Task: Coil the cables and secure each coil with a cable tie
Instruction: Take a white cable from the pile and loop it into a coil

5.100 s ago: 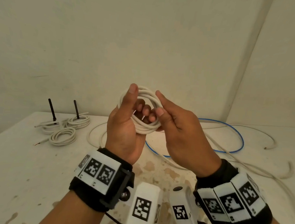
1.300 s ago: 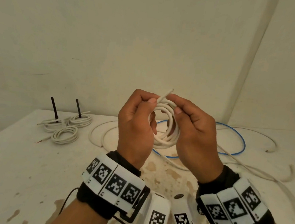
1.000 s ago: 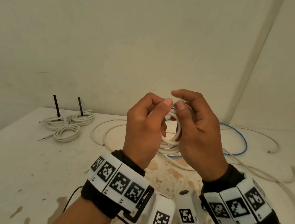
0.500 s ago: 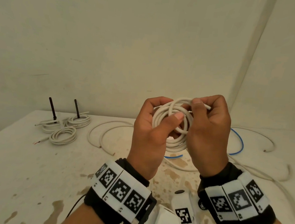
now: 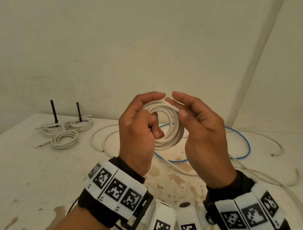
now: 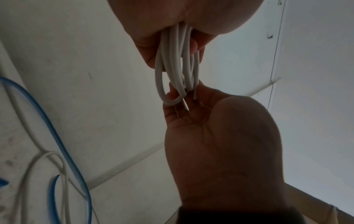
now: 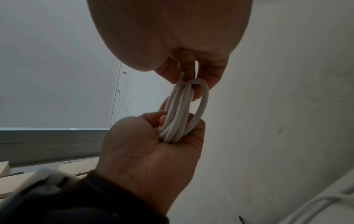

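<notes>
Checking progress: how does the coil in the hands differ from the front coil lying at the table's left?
The held coil is up in both hands, upright; the table coil lies flat, untouched. The held coil's loops look thicker. No tie shows on either. Both are white, round, multi-loop.

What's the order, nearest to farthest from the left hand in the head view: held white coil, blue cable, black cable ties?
1. White coil: gripped in the left hand itself.
2. Blue cable: on the table just beyond, toward the right.
3. Black cable ties: far left, upright at the finished coils.
</notes>
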